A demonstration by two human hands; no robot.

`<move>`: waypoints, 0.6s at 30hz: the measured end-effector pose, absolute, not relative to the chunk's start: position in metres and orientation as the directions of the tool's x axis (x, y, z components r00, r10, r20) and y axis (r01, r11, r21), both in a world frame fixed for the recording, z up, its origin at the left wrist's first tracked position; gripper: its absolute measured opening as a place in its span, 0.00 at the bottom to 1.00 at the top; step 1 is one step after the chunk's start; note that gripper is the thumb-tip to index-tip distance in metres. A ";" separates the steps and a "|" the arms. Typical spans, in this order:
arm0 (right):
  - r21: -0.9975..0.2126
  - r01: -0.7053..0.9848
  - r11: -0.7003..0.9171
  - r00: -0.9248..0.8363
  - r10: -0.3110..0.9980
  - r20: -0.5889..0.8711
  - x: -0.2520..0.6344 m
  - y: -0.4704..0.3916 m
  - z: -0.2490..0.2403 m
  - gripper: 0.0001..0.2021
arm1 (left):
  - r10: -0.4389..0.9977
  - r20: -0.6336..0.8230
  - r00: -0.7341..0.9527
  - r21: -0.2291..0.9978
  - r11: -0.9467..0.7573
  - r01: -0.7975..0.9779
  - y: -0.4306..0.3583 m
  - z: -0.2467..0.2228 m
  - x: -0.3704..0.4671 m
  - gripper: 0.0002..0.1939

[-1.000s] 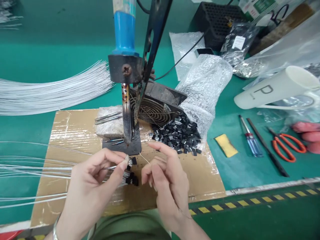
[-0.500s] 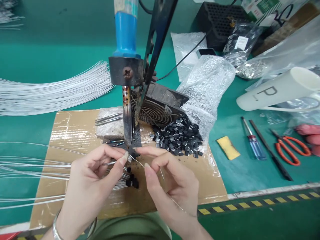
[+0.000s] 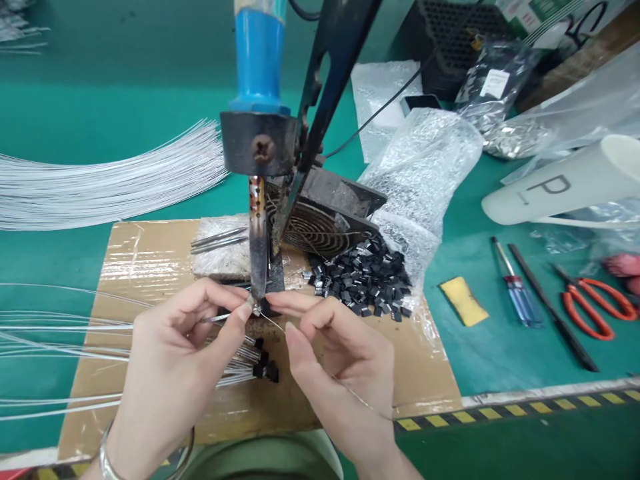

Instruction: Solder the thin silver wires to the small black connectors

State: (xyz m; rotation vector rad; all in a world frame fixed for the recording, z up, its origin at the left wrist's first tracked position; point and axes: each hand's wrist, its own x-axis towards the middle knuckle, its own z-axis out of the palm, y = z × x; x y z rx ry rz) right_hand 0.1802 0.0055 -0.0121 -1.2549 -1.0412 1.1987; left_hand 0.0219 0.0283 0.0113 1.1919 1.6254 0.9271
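Note:
My left hand [image 3: 183, 360] pinches a thin white wire [image 3: 219, 319] near its end, just below the tip of a clamped soldering iron [image 3: 259, 260] with a blue handle. Between thumb and fingers of my right hand [image 3: 345, 363] runs a strand of solder wire [image 3: 273, 323], its free end reaching the iron's tip. The right index fingertip rests by a small dark piece at the joint, mostly hidden by the fingers. Below lie finished-looking white wires with black connectors [image 3: 265, 370] on their ends, on a cardboard sheet [image 3: 350, 340].
A heap of black connectors [image 3: 365, 277] lies beside a small fan [image 3: 325, 220]. White wires [image 3: 125, 180] are bundled at left. At right are a yellow sponge [image 3: 463, 301], a screwdriver [image 3: 520, 293], a black rod [image 3: 555, 310], orange-handled pliers [image 3: 595, 303] and a white cup [image 3: 560, 183].
The view has shifted slightly. My hands stay at the iron; the tip now meets the joint more closely, and the solder's end has moved in toward it.

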 end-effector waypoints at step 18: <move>-0.995 -0.098 -0.030 0.138 0.989 -0.044 0.179 0.010 -0.008 0.13 | 0.963 -0.224 -0.150 0.923 0.259 0.284 0.032 0.014 0.024 0.04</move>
